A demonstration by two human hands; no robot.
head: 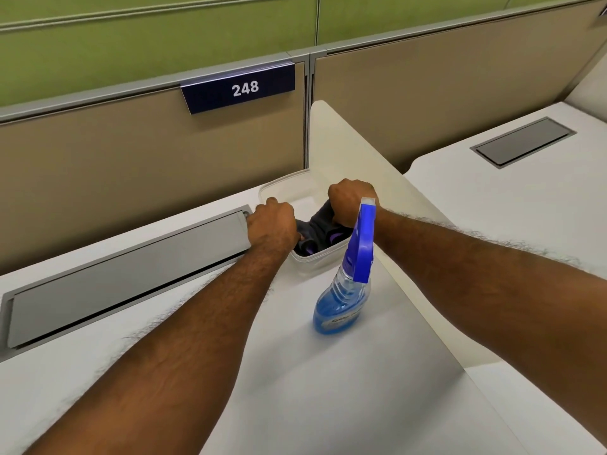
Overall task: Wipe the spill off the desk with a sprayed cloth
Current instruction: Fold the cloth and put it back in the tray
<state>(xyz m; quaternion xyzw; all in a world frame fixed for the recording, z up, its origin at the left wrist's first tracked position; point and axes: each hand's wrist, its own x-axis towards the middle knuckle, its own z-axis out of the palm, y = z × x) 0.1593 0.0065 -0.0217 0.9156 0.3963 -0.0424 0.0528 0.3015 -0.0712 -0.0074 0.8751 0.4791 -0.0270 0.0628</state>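
Head view, cloth: dark cloth (320,224) with purple patches, bunched inside the clear plastic tub (282,188) at the back of the white desk (328,389).
Left hand: left hand (272,226) curled at the tub's left rim, fingers closed on the cloth's left end.
Right hand: right hand (351,200) fisted over the cloth's right end, lifting a fold above the tub.
Spray bottle: spray bottle (348,284) of blue liquid, upright just in front of the tub, its blue trigger head overlapping the right wrist.
Surroundings: grey cable flap (131,274) left of the tub; cream divider (354,159) right behind; sign "248" (241,88) on the partition.
Spill: cannot tell.
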